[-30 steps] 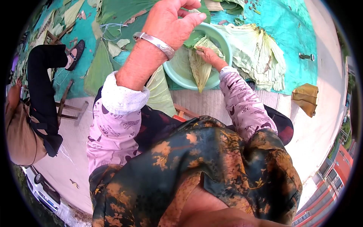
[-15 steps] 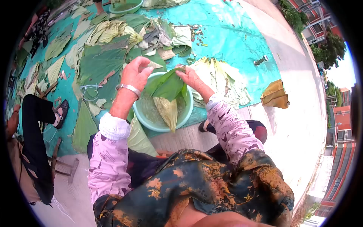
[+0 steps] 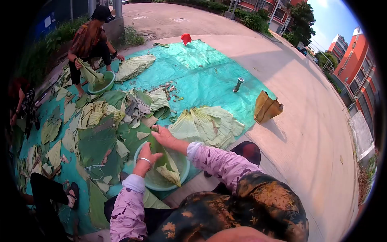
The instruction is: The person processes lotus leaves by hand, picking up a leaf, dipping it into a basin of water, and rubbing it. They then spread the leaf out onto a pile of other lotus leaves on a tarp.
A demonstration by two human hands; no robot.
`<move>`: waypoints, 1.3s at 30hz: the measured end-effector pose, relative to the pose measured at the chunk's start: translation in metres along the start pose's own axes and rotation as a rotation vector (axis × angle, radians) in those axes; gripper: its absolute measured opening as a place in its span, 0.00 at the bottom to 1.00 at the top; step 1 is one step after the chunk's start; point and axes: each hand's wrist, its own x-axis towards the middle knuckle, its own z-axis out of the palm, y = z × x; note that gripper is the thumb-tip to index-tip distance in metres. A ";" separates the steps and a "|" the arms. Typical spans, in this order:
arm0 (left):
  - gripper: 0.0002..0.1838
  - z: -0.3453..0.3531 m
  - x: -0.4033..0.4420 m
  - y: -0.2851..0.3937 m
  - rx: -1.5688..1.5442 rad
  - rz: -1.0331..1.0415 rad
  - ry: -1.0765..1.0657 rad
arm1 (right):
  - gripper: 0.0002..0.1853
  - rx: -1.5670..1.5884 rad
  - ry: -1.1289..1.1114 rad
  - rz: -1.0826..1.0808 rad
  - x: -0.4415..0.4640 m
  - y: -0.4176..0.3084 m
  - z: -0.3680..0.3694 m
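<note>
A large green lotus leaf [image 3: 168,159], folded lengthwise with a pale lower tip, hangs over a light-blue basin [image 3: 186,171] of cloudy water. My right hand [image 3: 164,138] pinches the leaf's upper end above the basin's far rim. At the basin's left side is my left hand [image 3: 147,156], thumb and fingers apart, close beside the leaf; whether it touches the leaf I cannot tell. A bracelet circles that wrist. Just beyond my right forearm, a fanned stack of pale lotus leaves [image 3: 207,126] lies on the turquoise tarp [image 3: 201,86].
Many dry and green leaves [image 3: 96,141] cover the tarp's left side. Farther back, another person [image 3: 89,44] handles a leaf over a green basin [image 3: 105,85]. A brown bag [image 3: 267,108], a flask [image 3: 238,84] and a red object [image 3: 186,38] stand toward the right and back.
The view has tilted up, bringing the far person into sight. My left hand has come down and nearer the leaf; my right hand still grips the leaf, which now looks more narrowly folded.
</note>
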 end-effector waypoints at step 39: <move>0.14 -0.033 0.037 0.012 -0.498 -0.251 0.306 | 0.13 0.185 -0.555 -0.131 0.070 0.074 -0.101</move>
